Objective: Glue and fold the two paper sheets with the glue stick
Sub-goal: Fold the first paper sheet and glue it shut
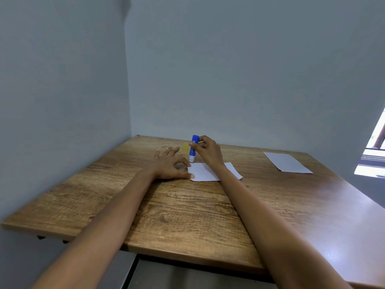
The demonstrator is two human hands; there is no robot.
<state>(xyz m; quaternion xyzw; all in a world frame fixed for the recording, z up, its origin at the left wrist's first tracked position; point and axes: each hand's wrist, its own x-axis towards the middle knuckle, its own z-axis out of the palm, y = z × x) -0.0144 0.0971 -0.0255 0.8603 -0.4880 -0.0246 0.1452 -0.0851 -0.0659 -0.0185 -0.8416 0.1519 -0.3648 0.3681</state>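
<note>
A small white paper sheet [203, 172] lies on the wooden table [187, 215] near its middle. My left hand [171, 166] rests flat at the sheet's left edge, thumb and forefinger pinning it down. My right hand [207, 150] holds a blue and white glue stick [193, 149] upright, its lower tip down at the sheet's far left corner. My right wrist hides part of the sheet. A second white paper sheet [287, 162] lies flat at the far right of the table, apart from both hands.
A small yellow cap [185, 146] sits on the table just behind my left hand's fingers. Grey walls close the table on the left and the far side. A bright opening [373, 155] shows at the right edge.
</note>
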